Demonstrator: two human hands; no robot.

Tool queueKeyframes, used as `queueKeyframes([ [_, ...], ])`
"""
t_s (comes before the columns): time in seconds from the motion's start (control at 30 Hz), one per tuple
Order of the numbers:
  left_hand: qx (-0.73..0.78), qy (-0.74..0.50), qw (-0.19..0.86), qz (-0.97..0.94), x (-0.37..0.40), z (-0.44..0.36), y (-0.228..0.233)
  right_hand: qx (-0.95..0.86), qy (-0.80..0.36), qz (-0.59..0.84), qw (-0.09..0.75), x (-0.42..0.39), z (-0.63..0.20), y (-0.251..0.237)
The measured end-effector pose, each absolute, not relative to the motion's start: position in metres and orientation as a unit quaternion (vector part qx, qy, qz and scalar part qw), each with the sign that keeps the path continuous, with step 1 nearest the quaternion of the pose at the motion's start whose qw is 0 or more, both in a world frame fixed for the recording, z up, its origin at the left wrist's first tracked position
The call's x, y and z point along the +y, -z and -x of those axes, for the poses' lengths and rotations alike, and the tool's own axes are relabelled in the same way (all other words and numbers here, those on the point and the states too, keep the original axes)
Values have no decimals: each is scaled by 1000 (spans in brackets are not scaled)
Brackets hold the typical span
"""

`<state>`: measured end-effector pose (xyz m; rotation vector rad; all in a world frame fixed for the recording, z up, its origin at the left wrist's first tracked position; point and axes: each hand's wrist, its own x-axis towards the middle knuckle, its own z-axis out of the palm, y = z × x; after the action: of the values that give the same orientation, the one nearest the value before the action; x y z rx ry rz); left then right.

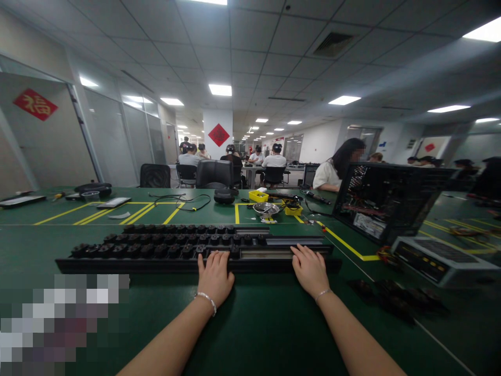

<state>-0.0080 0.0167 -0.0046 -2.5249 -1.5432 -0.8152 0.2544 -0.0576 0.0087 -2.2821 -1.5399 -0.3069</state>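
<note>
Hands, left [214, 277] and right [310, 269], rest spread on black rack [156, 245] holding dark knobs [172, 249].

Under your left hand [214, 278] and right hand [310, 270] lies a long rack [195, 248] of matt black plastic, its rows of dark caps dull, its bare rails [289, 241] showing a brushed grey metal sheen. The table mat [258, 324] looks like smooth green rubber with a faint gloss, crossed by glossy yellow tape [348, 245]. Each wrist carries a thin beaded bracelet [206, 298] of shiny silver-white. The small bowl [266, 209] is polished metal; the trays [258, 196] beside it are glossy yellow plastic.
</note>
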Motion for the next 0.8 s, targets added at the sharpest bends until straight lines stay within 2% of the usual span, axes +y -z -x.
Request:
queueKeyframes([
  [0.53, -498, 251, 45, 829, 16, 8, 3, -548, 122, 805, 191, -58, -253, -9],
  [0.8, -463, 263, 39, 845, 17, 6, 6, -549, 117, 798, 219, -59, -253, -8],
])
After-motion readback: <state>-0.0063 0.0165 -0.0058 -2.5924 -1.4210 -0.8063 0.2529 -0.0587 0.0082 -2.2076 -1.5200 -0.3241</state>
